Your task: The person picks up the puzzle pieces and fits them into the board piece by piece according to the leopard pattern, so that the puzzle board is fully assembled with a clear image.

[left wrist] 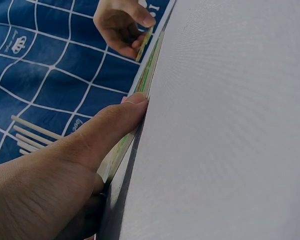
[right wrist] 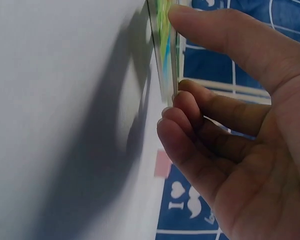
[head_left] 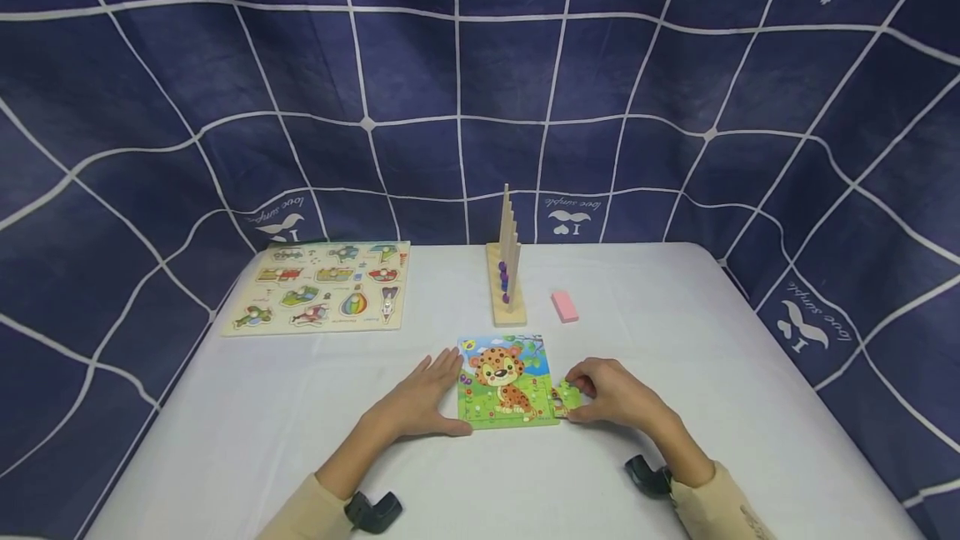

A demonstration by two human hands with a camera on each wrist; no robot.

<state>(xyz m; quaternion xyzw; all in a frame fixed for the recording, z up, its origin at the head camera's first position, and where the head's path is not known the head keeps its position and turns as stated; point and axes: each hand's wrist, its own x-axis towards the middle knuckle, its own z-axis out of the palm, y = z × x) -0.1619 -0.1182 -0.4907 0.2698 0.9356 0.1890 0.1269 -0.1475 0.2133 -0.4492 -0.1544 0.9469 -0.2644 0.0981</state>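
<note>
A square leopard jigsaw puzzle (head_left: pixel 501 382) lies flat on the white table, its picture a spotted cub on green grass. My left hand (head_left: pixel 424 397) rests at its left side, fingers spread along the edge and thumb at the lower left corner. In the left wrist view that thumb (left wrist: pixel 115 120) lies along the puzzle's edge. My right hand (head_left: pixel 611 392) pinches a green puzzle piece (head_left: pixel 566 397) at the puzzle's lower right edge. The piece shows edge-on between thumb and fingers in the right wrist view, close over the puzzle.
A wooden peg puzzle board (head_left: pixel 322 288) with vehicle pieces lies at the back left. Behind the leopard puzzle stands a wooden base (head_left: pixel 510 318) with upright rods and several purple and blue beads. A pink block (head_left: pixel 565 307) lies right of it. Dark blue curtains (head_left: pixel 480 73) surround the table.
</note>
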